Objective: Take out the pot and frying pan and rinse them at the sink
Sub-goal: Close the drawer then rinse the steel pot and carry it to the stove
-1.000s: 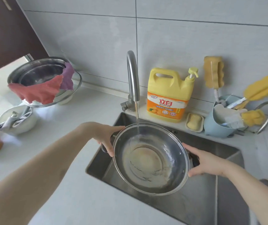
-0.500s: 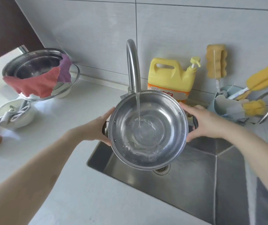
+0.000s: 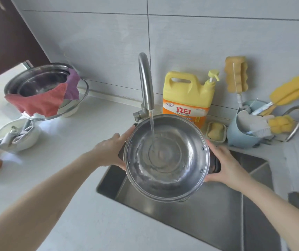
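A stainless steel pot [image 3: 166, 158] hangs over the sink [image 3: 217, 211], held level under the faucet [image 3: 146, 84]. A thin stream of water runs from the spout into the pot's bottom, where shallow water swirls. My left hand [image 3: 111, 151] grips the pot's dark left handle. My right hand [image 3: 223, 165] grips the dark right handle. No frying pan can be picked out with certainty.
On the counter at the left stand stacked metal bowls [image 3: 40, 82] draped with red and purple cloths, and a white bowl [image 3: 16, 136] with utensils. Behind the sink are a yellow detergent jug [image 3: 188, 98], a soap dish [image 3: 215, 131] and a blue caddy [image 3: 246, 131] with sponges.
The pot was tilted low in the sink a second ago. Both hands raised it and levelled it under the running water, where it now stays.
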The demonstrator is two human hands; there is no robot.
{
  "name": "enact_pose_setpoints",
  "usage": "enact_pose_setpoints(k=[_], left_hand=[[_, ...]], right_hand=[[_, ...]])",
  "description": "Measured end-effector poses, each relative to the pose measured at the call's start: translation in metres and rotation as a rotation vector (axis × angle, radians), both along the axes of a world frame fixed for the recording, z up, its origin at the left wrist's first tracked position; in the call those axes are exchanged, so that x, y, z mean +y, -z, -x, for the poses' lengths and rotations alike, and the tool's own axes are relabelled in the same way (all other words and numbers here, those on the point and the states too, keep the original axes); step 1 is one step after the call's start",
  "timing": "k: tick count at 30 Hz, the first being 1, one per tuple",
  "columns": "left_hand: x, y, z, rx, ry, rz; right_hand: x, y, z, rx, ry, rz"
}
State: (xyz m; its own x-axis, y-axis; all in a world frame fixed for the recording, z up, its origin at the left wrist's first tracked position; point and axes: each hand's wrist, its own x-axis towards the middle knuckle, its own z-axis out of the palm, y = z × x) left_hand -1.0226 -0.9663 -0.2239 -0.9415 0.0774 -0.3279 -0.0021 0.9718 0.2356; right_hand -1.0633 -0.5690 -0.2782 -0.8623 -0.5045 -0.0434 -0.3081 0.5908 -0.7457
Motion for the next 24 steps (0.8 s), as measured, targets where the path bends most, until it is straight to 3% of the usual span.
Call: enact_pose_setpoints(k=[3,11,14,18,24], left_hand=[[0.013,0.019,-0.007,0.165,-0.014,0.096],[0.031,0.055,-0.024,0.769,0.018,0.047],[0.032,0.045,-0.025,1.005,0.077,0.034],[0.032,0.017,-0.024,1.248,0.136,0.047],[0.032,-0.032,-0.032,1.425,0.117,0.116]], right_hand=[[0.009,0.006,-0.006,0.111,0.05,-0.022],[0.034,-0.018,-0.03,0.626,0.107,-0.213],[0.039,-0.037,-0.04,0.881,0.14,-0.216],[0.039,-0.071,-0.055,1.078,0.144,-0.182],[0.042,-0.113,-0.069,1.269,0.124,-0.149]])
